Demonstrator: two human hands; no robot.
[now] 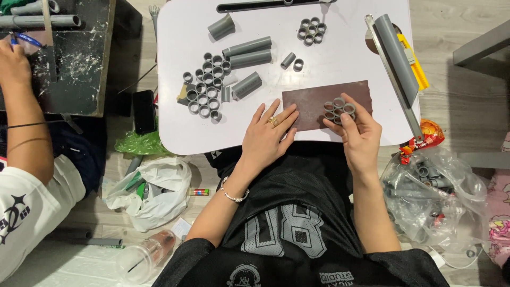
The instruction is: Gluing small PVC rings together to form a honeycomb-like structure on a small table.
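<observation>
Seen from above, a person in a black mesh jersey sits at a small white desk [175, 133]. The left hand [268, 139], a ring on one finger and a bracelet at the wrist, lies flat with fingers spread, pressing down the near left edge of a dark brown abrasive sheet [308, 101] at the desk's front. The right hand [358, 135] is curled around a glued cluster of short grey pipe rings [338, 110], fingertips and thumb gripping its sides, and holds it face down against the right part of that sheet.

Further in, at the middle left of the desk, a larger loose group of grey rings [204, 87] stands on end, with a few longer grey pipe pieces [247, 52] lying just beside it. A second small ring cluster [311, 30] sits toward the far edge, and two single offcuts [292, 61] lie between it and the sheet. A long grey pipe [396, 56] rests on a metal ruler [390, 79] along the desk's right edge.

On the floor to the right, a clear plastic bag [435, 196] holds more pipe pieces; a white bag [149, 191] lies to the left.

At the far left, another person's hand [13, 66] rests on a black, paint-spattered board [74, 58].
</observation>
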